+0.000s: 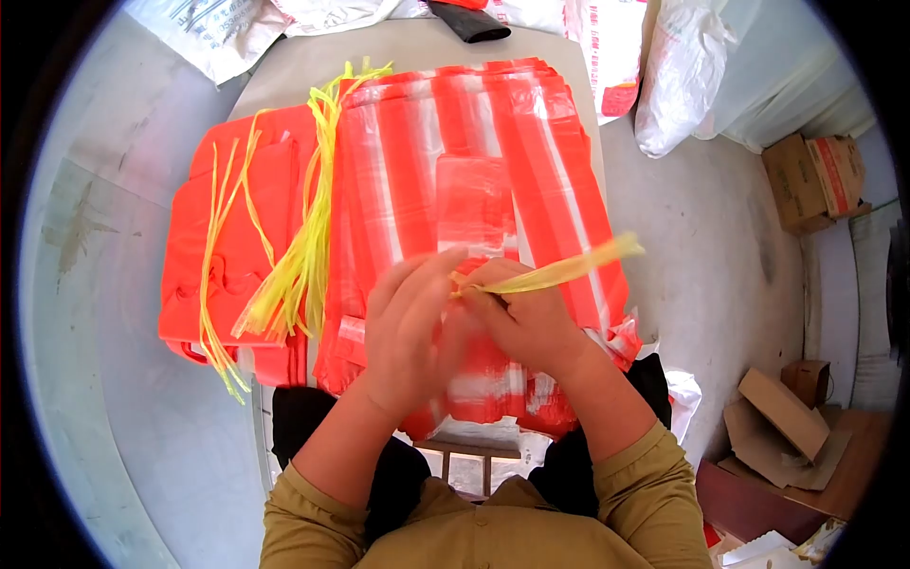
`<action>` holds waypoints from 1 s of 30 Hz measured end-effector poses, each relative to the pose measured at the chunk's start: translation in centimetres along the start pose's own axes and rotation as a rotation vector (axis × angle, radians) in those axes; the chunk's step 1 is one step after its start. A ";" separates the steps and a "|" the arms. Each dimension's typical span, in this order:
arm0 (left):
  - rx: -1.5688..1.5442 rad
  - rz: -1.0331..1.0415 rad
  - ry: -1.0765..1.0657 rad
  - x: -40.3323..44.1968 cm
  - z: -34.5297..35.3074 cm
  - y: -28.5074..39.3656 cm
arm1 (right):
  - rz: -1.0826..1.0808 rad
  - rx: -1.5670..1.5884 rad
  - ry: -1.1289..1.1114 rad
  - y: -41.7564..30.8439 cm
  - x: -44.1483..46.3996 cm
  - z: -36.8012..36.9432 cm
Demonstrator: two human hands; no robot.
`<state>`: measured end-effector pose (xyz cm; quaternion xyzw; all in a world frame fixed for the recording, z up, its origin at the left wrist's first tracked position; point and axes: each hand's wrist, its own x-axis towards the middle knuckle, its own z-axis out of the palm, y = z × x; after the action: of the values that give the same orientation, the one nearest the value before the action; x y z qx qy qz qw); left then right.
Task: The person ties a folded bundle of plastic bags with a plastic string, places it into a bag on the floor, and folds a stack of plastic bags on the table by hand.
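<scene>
A yellow plastic tie strip point(573, 266) is pinched in my right hand point(531, 322), its tail sticking out to the right. My left hand point(408, 322) is beside it, fingertips close to the strip's near end. Motion blurs its fingers and thumb, so its grip is unclear. Under both hands lies a stack of red-and-white striped plastic bags point(379, 190). A smaller folded red piece point(469, 199) rests on top of the stack, partly behind my hands.
To the left, a bundle of yellow strips point(318, 218) and several loose ones lie over folded red bags point(194, 247). The table point(379, 43) carries white printed sacks point(218, 33) at its far edge. Cardboard boxes point(801, 180) stand on the right, with an opened carton point(782, 417) nearer.
</scene>
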<state>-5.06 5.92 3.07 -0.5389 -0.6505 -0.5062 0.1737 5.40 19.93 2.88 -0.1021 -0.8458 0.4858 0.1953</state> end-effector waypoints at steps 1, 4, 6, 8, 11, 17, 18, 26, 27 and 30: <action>0.099 -0.068 -0.130 0.7 -0.8 0.3 | 0.005 0.042 -0.010 0.2 0.0 -0.1; 0.146 -0.166 -0.284 1.0 -1.0 -0.2 | -0.010 0.042 -0.072 0.3 0.0 -0.1; 0.102 -0.198 -0.265 0.5 -0.6 -0.8 | 0.045 0.056 -0.083 -0.3 0.0 -0.5; 0.065 -0.234 -0.207 0.0 -0.3 -1.4 | 0.132 0.156 -0.101 -0.9 0.0 -0.9; -0.061 -0.492 -0.264 -0.4 -0.7 -1.4 | 0.227 0.265 -0.139 -1.2 0.1 -1.2; -0.048 -0.460 -0.310 -0.5 -0.5 -1.4 | -0.226 -0.205 0.019 -0.5 0.3 -0.3; 0.018 -0.407 -0.334 -0.3 -0.4 -1.3 | -0.272 -0.235 0.062 -0.7 0.2 0.1; 0.116 -0.191 -0.283 -0.2 -0.2 -0.4 | -0.260 -0.291 0.124 -0.4 0.1 0.0; 0.092 -0.225 -0.287 -0.2 -0.3 -0.3 | -0.255 -0.281 0.114 -0.4 0.2 -0.1; 0.019 -0.330 -0.295 -0.4 -0.5 -0.1 | -0.279 -0.226 0.121 0.2 0.3 0.0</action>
<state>-5.17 5.31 2.94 -0.4917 -0.7531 -0.4371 -0.0035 5.09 20.13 2.81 -0.0343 -0.8875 0.3491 0.2988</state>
